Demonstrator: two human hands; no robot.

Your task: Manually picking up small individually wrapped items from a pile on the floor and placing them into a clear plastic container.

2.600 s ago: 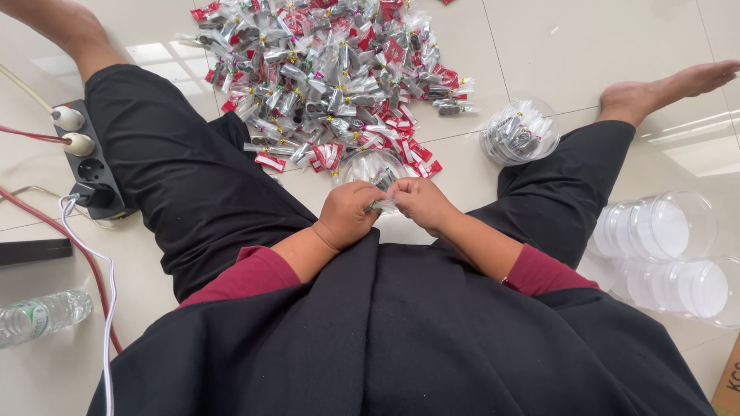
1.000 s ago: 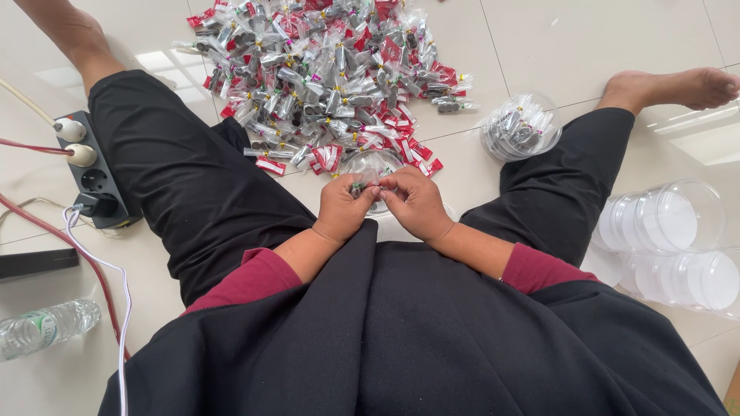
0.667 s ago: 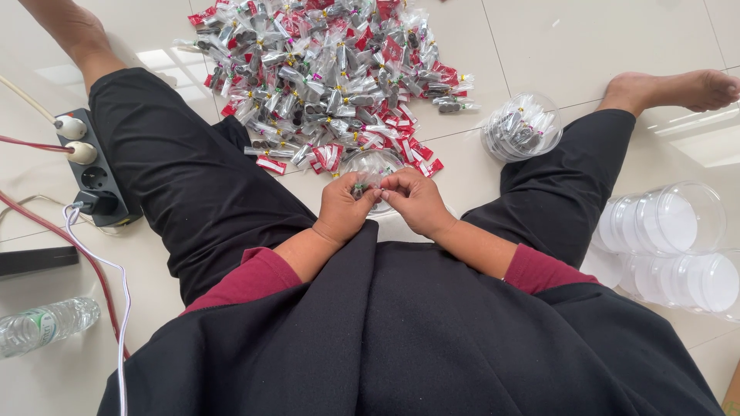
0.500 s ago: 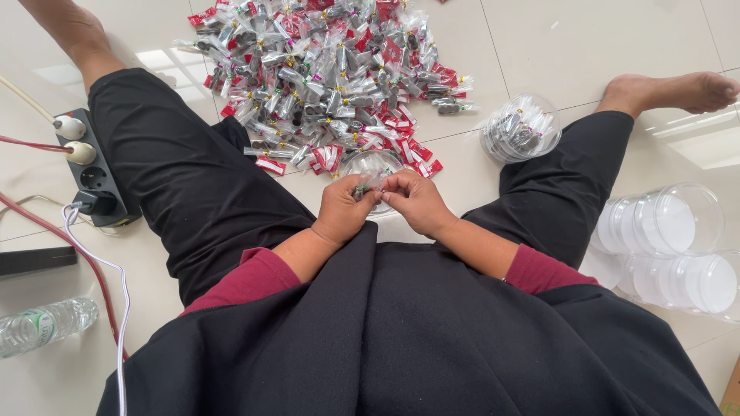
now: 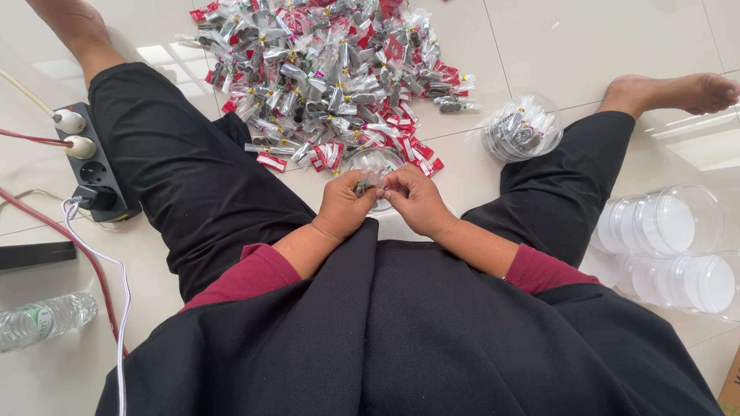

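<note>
Two hands meet in the middle, just past the edge of the black cloth over the person's lap. The left hand (image 5: 344, 206) and the right hand (image 5: 415, 200) are both curled, and their fingertips pinch one small packet (image 5: 362, 186) between them (it is too small to see well, but it looks dark and shiny). The packet is up off the floor, right over a clear round tub (image 5: 375, 166) that sits on the floor between the knees.

Just past the tub lies a big pile of small packets (image 5: 331, 73), silver and clear with red ends, spread on the white tile floor (image 5: 586, 38). Some red ones touch the tub's far side. To the right of the pile, near the right knee, is another clear round tub (image 5: 523, 128) with packets inside.

Both legs are in black trousers (image 5: 177, 162) and spread wide, and a bare foot (image 5: 671, 91) shows at the far right. Dark red sleeves (image 5: 254, 273) show at the wrists.

By the right leg is a bunch of stacked clear tubs (image 5: 671, 246) lying on their sides. On the left is a black power strip (image 5: 92, 166) with white plugs, a red cord (image 5: 54, 231) and a white cord (image 5: 116, 293). A plastic water bottle (image 5: 42, 320) lies on the floor near the left edge
</note>
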